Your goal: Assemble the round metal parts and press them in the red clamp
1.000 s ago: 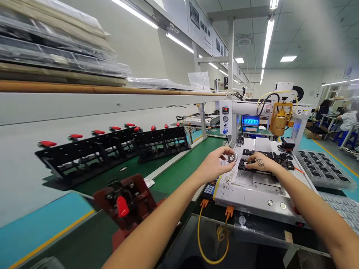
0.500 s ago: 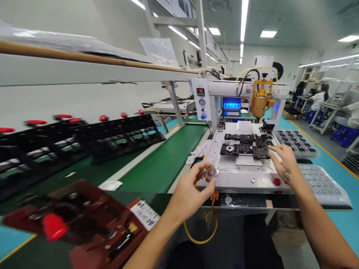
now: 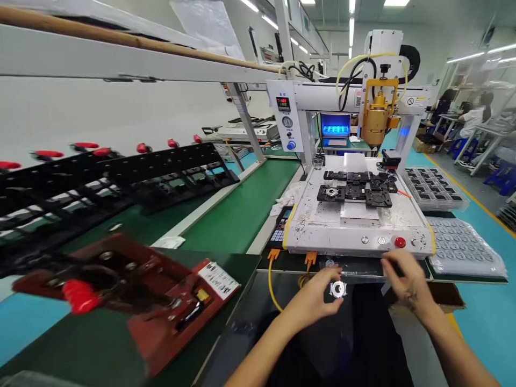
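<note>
My left hand (image 3: 316, 298) pinches a small silvery-white ring-shaped part (image 3: 337, 289) by its edges between thumb and fingers, above my lap. Just in front of the machine's front panel is my right hand (image 3: 405, 279), its fingers curled inward; anything inside them is hidden. Beyond both hands, black fixture plates (image 3: 355, 191) lie on the bed of a white benchtop machine (image 3: 322, 234). A similar silvery ring part (image 3: 332, 192) sits in the left plate. An orange stick (image 3: 404, 193) pokes out at the plates' right side.
A gold dispensing head (image 3: 375, 126) hangs over the bed. To the right are a clear tray of black parts (image 3: 435, 188) and a tray of round parts (image 3: 463, 247). At left stands a brown-red clamp fixture (image 3: 161, 317). Orange-plugged cables (image 3: 274, 279) hang in front.
My left hand has moved down and to the right with the ring part. My right hand has drawn back from the black plates toward me. The view has tilted downward.
</note>
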`<state>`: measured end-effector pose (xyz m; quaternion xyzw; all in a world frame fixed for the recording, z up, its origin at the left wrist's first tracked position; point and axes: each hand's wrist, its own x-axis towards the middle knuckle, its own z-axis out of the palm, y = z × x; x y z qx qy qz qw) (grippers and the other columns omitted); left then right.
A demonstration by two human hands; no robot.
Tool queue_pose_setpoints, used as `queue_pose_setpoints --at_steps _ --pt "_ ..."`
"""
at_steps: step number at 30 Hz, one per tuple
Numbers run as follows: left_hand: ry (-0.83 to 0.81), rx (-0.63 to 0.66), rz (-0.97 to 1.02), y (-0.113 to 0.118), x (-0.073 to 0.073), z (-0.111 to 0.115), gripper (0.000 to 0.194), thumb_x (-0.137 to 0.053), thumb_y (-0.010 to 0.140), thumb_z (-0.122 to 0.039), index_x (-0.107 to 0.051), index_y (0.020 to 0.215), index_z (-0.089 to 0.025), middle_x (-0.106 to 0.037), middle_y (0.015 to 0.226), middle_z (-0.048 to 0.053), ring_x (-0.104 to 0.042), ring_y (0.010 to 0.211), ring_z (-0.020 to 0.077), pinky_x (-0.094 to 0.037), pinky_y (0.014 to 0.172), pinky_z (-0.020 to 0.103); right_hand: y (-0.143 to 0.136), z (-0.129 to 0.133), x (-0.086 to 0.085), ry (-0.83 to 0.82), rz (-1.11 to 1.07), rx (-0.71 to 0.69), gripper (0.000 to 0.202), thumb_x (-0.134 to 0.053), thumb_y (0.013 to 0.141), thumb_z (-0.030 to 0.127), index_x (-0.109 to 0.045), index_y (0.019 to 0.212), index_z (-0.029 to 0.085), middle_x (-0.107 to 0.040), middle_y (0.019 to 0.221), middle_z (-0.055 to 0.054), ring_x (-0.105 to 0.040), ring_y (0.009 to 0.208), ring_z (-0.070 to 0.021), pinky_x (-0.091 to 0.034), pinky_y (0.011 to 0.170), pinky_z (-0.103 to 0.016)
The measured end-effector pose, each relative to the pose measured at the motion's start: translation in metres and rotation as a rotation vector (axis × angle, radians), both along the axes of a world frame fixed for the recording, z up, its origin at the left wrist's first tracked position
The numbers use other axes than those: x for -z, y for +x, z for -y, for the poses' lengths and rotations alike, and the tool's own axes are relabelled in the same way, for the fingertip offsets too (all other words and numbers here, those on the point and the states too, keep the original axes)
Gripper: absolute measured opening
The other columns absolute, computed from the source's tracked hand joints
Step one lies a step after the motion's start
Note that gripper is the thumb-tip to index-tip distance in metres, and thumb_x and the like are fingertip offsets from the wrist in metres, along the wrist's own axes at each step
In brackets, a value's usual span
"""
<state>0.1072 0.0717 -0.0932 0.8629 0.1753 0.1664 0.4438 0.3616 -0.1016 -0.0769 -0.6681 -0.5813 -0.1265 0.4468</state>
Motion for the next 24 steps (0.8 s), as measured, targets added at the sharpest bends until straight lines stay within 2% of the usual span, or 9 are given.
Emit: queue_pose_setpoints --at_steps 2,4,7,9,11,14,17,20,24 --pt "0.043 0.053 -0.018 0.0 0.019 0.008 0.039 -0.079 0.073 -0.012 -0.067 0.109 -0.022 -0.066 0.151 0.014 -0.054 0.15 0.0351 -0.033 0.132 0.055 -0.031 -0.019 0.01 -0.101 -0.037 -0.221 0.022 -0.057 0.107 0.017 -0.069 0.123 0.025 -0.074 0.113 -0.01 -0.071 0.105 -0.0255 -0.06 0.093 -0.04" --pt "0.047 0.074 0.0 -0.003 0.028 0.014 0.04 -0.077 0.075 -0.01 -0.066 0.111 -0.022 -0.065 0.153 0.014 -0.054 0.15 0.0343 -0.033 0.133 0.054 -0.052 -0.04 0.022 -0.186 -0.04 -0.334 0.028 -0.052 0.108 0.013 -0.068 0.127 0.026 -0.073 0.116 -0.011 -0.071 0.109 -0.0254 -0.062 0.095 -0.04" --pt "-0.04 0.05 0.055 -0.012 0.023 0.017 0.039 -0.077 0.077 -0.014 -0.065 0.113 -0.023 -0.068 0.147 0.012 -0.063 0.138 0.0311 -0.047 0.121 0.045 -0.065 -0.07 0.041 -0.246 -0.013 -0.381 0.028 -0.049 0.108 0.012 -0.068 0.123 0.024 -0.073 0.11 -0.011 -0.072 0.104 -0.0258 -0.064 0.093 -0.041" --pt "-0.103 -0.014 0.095 -0.017 0.016 0.014 0.039 -0.077 0.076 -0.016 -0.065 0.112 -0.023 -0.071 0.141 0.012 -0.066 0.132 0.03 -0.05 0.115 0.042 -0.066 -0.085 0.052 -0.271 0.003 -0.376 0.025 -0.05 0.108 0.012 -0.069 0.119 0.023 -0.073 0.106 -0.01 -0.073 0.1 -0.0257 -0.065 0.09 -0.041" --pt "-0.141 -0.089 0.111 -0.019 0.012 0.007 0.037 -0.076 0.075 -0.017 -0.065 0.11 -0.022 -0.07 0.144 0.012 -0.067 0.129 0.0293 -0.052 0.11 0.04 -0.067 -0.093 0.062 -0.294 0.026 -0.363 0.021 -0.053 0.107 0.013 -0.069 0.117 0.021 -0.07 0.103 -0.01 -0.072 0.097 -0.0258 -0.065 0.088 -0.04" --pt "-0.19 -0.118 0.047 -0.019 0.013 -0.006 0.03 -0.075 0.076 -0.019 -0.065 0.104 -0.021 -0.066 0.151 0.013 -0.071 0.107 0.0236 -0.056 0.093 0.036 -0.07 -0.096 0.072 -0.31 0.076 -0.331 0.016 -0.058 0.107 0.018 -0.07 0.117 0.019 -0.067 0.103 -0.012 -0.071 0.093 -0.0275 -0.065 0.084 -0.041" --pt "-0.233 -0.085 -0.032 -0.018 0.018 -0.016 0.03 -0.076 0.075 -0.02 -0.065 0.103 -0.02 -0.073 0.14 0.011 -0.067 0.083 0.0168 -0.054 0.079 0.031 -0.072 -0.094 0.078 -0.301 0.135 -0.31 0.019 -0.055 0.109 0.022 -0.07 0.119 0.019 -0.067 0.105 -0.013 -0.069 0.096 -0.0295 -0.064 0.085 -0.043" --pt "-0.275 -0.04 -0.064 -0.021 0.017 -0.023 0.031 -0.077 0.075 -0.02 -0.066 0.104 -0.019 -0.074 0.137 0.011 -0.063 0.079 0.0144 -0.052 0.074 0.028 -0.073 -0.091 0.085 -0.268 0.186 -0.306 0.022 -0.051 0.111 0.022 -0.071 0.12 0.018 -0.069 0.105 -0.014 -0.068 0.097 -0.029 -0.062 0.085 -0.042" --pt "-0.313 0.039 -0.085 -0.026 0.013 -0.028 0.03 -0.077 0.072 -0.016 -0.067 0.1 -0.019 -0.062 0.157 0.014 -0.062 0.081 0.013 -0.052 0.078 0.028 -0.078 -0.077 0.097 -0.206 0.247 -0.335 0.031 -0.043 0.111 0.016 -0.074 0.115 0.017 -0.072 0.095 -0.012 -0.068 0.085 -0.0255 -0.058 0.077 -0.038"
